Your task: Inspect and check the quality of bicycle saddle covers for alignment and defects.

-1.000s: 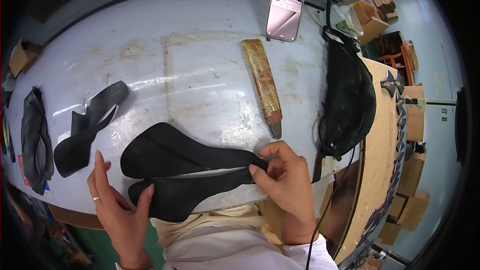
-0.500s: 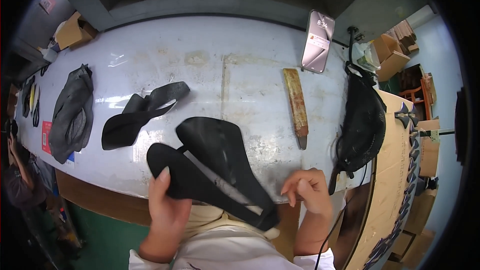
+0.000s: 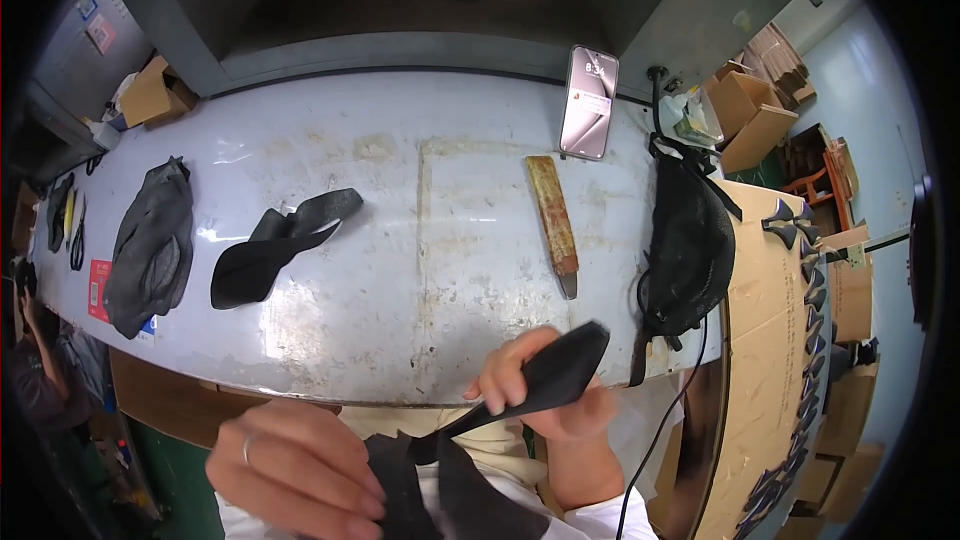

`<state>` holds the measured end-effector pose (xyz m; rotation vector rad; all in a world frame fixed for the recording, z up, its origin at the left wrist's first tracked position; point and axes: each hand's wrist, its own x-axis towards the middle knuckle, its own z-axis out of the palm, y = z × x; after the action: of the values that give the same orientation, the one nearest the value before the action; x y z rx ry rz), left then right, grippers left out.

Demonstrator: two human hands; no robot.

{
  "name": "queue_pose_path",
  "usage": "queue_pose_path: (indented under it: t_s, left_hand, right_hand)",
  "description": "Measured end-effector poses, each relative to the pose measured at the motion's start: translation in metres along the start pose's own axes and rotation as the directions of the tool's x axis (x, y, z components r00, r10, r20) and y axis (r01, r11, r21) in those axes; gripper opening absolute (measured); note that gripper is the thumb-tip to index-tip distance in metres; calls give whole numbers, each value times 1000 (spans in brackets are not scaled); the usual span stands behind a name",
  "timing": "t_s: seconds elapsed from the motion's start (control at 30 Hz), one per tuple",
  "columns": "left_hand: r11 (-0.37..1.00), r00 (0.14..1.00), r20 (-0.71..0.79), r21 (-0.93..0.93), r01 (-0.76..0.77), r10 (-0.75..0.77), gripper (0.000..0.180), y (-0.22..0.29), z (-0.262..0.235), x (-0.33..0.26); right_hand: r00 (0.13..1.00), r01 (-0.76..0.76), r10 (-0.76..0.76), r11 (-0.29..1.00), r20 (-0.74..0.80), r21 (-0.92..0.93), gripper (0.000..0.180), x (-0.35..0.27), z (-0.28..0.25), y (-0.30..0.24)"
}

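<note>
Near my body, below the table's front edge, I hold a black bicycle saddle cover (image 3: 405,485), a flexible piece that is now folded and twisted. My right hand (image 3: 560,405) grips its narrow end, which sticks up between fingers and thumb. Its wide part hangs toward my left hand (image 3: 295,465), whose bent fingers, one with a ring, close on its edge; the thumb is hidden. On the table beyond lies a curled black cover piece (image 3: 265,260). A knife with a worn, tape-wrapped handle (image 3: 553,215) lies to its right, blade tip toward me.
Dark crumpled fabric (image 3: 150,250) lies at left, near scissors (image 3: 77,240). A phone (image 3: 588,105) leans at the back. A black bag (image 3: 690,240) sits at the table's right edge with a hanging cable. Cardboard (image 3: 765,340) with several small dark pieces stands right. Another person is far left.
The cover has been turned and brought lower, closer to me. My right hand, empty before, has taken its narrow end. My left hand has moved down and turned over. The view has shifted.
</note>
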<state>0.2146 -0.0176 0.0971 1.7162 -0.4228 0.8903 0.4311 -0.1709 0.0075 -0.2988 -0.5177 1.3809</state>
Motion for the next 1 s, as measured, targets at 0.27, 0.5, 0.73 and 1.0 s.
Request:
queue_pose_path:
  t_s: [0.27, 0.5, 0.73, 1.0]
  left_hand:
    - [616, 945, 208, 788, -8, -253, 13, 29, 60, 20]
    - [641, 945, 258, 765, -71, -203, 14, 11, 84, -26]
    - [522, 519, -470, 138, 842, -714, 14, 35, 12, -14]
    - [352, 354, -83, -449, 822, -932, 13, 7, 8, -56]
  right_hand:
    - [921, 242, -376, 360, 97, -901, 35, 2, 16, -37]
    - [908, 143, -400, 577, -126, -804, 22, -2, 42, -33]
    - [913, 235, -398, 690, -88, -684, 23, -11, 27, -44]
    - [956, 200, -291, 708, -23, -677, 18, -11, 34, -45]
